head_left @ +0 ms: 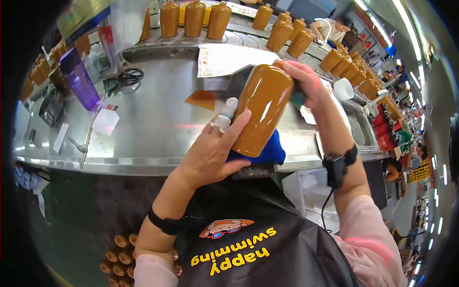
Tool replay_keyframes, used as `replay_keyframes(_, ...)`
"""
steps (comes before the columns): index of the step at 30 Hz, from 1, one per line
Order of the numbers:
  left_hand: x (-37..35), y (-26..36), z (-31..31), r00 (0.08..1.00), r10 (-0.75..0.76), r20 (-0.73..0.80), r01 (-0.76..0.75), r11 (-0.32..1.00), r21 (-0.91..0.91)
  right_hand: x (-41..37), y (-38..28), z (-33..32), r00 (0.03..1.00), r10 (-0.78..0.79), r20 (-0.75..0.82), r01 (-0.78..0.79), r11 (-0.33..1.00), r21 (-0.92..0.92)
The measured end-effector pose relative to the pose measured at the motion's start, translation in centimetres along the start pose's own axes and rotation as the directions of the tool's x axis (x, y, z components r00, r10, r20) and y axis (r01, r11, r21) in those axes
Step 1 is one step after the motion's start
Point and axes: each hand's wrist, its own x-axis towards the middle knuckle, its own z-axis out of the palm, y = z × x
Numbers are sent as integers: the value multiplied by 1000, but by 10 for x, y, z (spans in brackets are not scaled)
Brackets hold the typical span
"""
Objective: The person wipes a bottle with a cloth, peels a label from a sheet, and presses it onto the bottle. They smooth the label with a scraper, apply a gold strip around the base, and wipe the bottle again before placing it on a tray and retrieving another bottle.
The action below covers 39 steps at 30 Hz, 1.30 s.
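A glossy brown bottle (264,112) is held tilted over the front of the metal workbench, its base toward me. My left hand (210,148) supports its left side near the base, with the thumb and fingers against it and white wrapping on one finger. My right hand (308,82) grips the far upper end, where the neck is hidden. Beneath the bottle lies a blue cloth (275,149) at the bench edge. A brown triangular piece (202,99) rests on the metal to the left.
More brown bottles (193,19) stand along the curved line behind the bench. A purple bottle (79,79), black scissors (130,77) and a white paper (106,120) are at the left. White sheets (229,60) lie at the back. Another person (330,29) works at the far right.
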Motion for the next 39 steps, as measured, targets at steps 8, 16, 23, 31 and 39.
replay_keyframes(8, 21, -2, 38, 990, -132, -48, 136, 987, 83, 12, 65, 8, 942, 273, -193, -262, 962, 81)
replay_keyframes(16, 19, -6, 59, 979, -202, -34, 204, 977, 67, 17, 62, 7, 959, 239, -151, -224, 969, 108)
replay_keyframes(23, 13, 0, 59, 976, -216, -8, 215, 971, 108, 23, 73, 6, 985, 171, -29, -166, 978, 126)
replay_keyframes(31, 36, -13, 26, 960, -246, 137, 223, 961, 165, 27, 74, -18, 1000, -2, 1, 2, 985, -171)
replay_keyframes(39, 89, -165, -6, 424, -906, 14, 865, 400, -303, 63, 27, -72, 982, -159, -97, 64, 774, -630)
